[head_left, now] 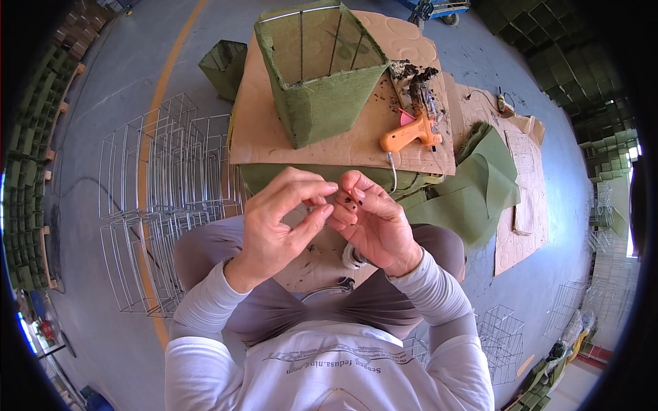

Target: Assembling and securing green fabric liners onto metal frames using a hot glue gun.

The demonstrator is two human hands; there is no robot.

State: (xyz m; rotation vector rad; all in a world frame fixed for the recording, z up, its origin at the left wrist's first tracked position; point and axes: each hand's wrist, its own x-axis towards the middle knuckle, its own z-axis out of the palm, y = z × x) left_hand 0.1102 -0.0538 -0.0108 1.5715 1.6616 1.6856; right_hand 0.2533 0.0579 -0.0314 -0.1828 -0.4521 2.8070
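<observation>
The left hand [284, 219] and the right hand [373, 222] are raised together in front of the person, over the lap, and their fingertips meet. The fingers of both hands are bent and pinch something very small between them; what it is I cannot tell. Just beyond the hands there is a cardboard surface [274, 137]. On it lies an orange glue gun [410, 133], near the right hand, and a green fabric-covered wire basket [319, 72] stands further back, tilted, with its opening turned away. Green fabric sheets [480, 185] hang at the right side of the surface. On the floor at the left, many bare wire frames [157, 198] lie in a stack.
</observation>
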